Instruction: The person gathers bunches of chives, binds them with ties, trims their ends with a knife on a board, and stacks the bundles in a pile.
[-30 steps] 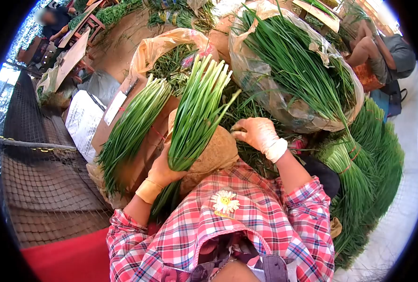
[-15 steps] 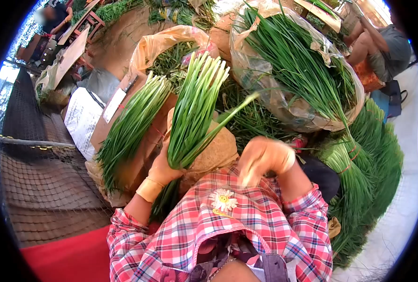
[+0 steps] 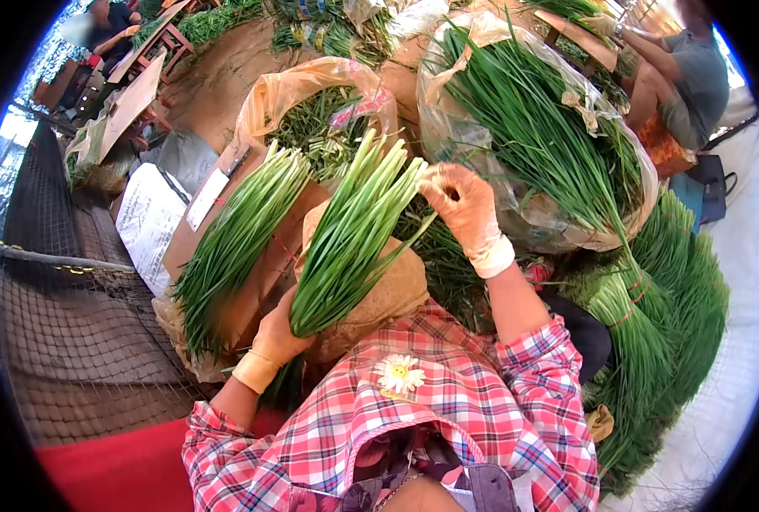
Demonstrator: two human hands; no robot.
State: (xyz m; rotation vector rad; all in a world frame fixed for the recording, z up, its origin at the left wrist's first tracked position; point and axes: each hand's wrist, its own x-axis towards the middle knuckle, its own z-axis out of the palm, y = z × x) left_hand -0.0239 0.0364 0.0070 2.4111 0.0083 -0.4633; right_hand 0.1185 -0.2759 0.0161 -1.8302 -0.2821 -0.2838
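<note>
My left hand (image 3: 279, 334), in a pale glove, is closed around the leafy lower part of a bunch of garlic chives (image 3: 350, 243). The bunch slants up to the right, its pale cut ends uppermost. At those ends my gloved right hand (image 3: 465, 212) has its fingers curled in a pinch against the rightmost stalks; its fingertips are partly hidden. Just left of the held bunch, a second bunch of garlic chives (image 3: 241, 235) lies on a brown board (image 3: 187, 247). Below the held bunch is a brown sacking-like bundle (image 3: 392, 286).
An open plastic bag (image 3: 264, 90) of trimmings stands ahead; a larger clear bag (image 3: 529, 200) of long green chives is to the right. Tied chive bundles (image 3: 631, 316) pile at my right side. Knife (image 3: 239, 160) and paper (image 3: 149, 218) lie left. Two people sit farther off.
My right hand has moved up and forward from near my chest to the bunch's pale ends. The held bunch has dropped slightly and leans more to the right.
</note>
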